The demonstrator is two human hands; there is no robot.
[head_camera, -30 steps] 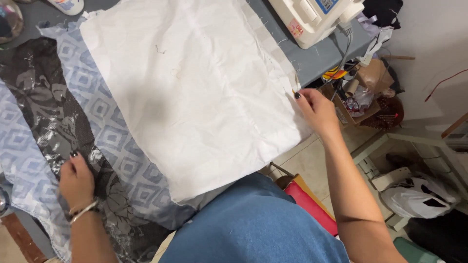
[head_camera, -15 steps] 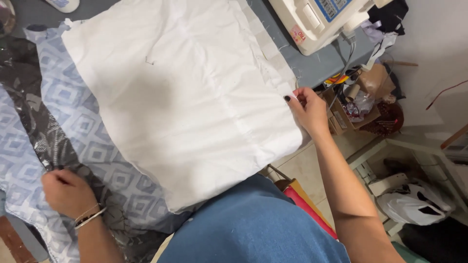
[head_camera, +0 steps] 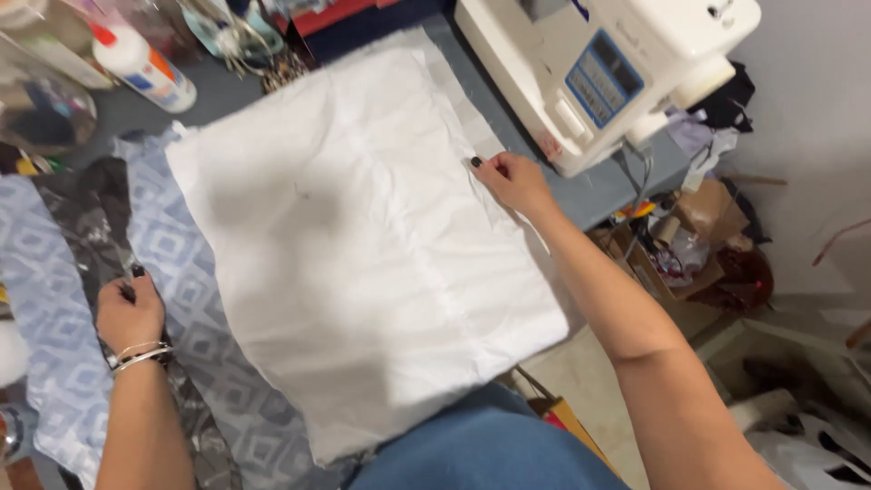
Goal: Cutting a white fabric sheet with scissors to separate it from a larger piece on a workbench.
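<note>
Now right hand (head_camera: pixel 515 180) pinching white fabric (head_camera: pixel 363 245) edge.

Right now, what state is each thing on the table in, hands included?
Large white fabric sheet: spread flat, overhanging the table's near edge.
Blue diamond-patterned cloth: lying under the white sheet.
Left hand: closed, pinching dark cloth.
Right hand: pinching the sheet's right edge.
White glue bottle: lying down, capped.

One head-worn view looks steeply down, close over the table (head_camera: pixel 581 195).
</note>
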